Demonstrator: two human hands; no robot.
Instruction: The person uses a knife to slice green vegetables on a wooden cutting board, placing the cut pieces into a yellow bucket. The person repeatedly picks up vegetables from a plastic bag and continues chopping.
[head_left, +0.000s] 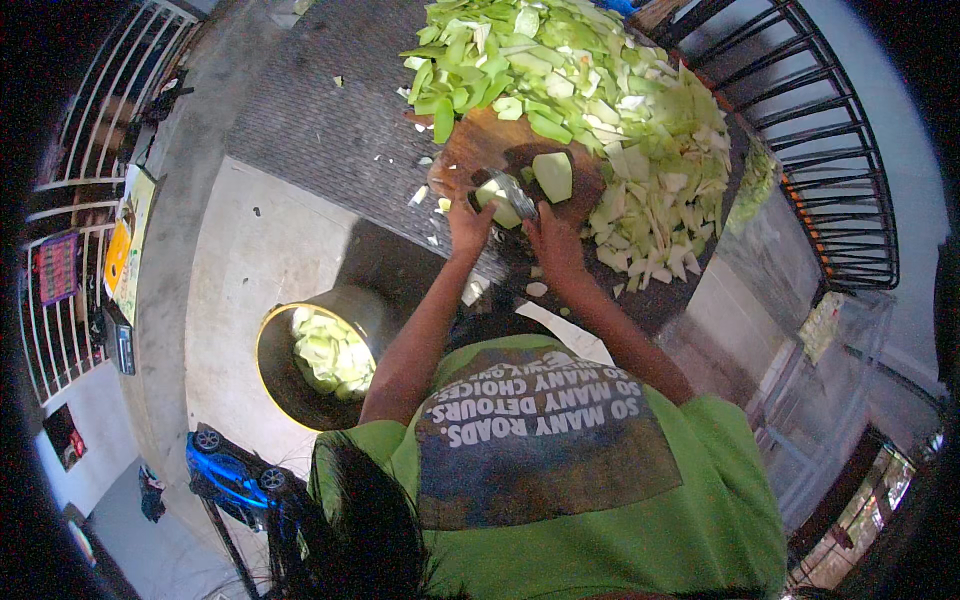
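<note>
My left hand (472, 223) is closed around a pale green peeled piece of fruit or vegetable (499, 204), at the near edge of a round wooden board (480, 140). My right hand (554, 238) grips a metal blade tool (514, 193), which lies against that piece; its handle is hidden in the fingers. Another pale green chunk (552, 177) rests on the board just beyond my right hand. A large heap of green and whitish peelings (555, 67) covers the far side of the board and spreads around to the right.
A deep metal pot (294, 421) with pale cut pieces (332, 352) stands at the left on the floor. A dark woven mat (322, 127) lies under the board. Black metal racks (825, 127) stand at the right, and a blue toy car (232, 472) is at the lower left.
</note>
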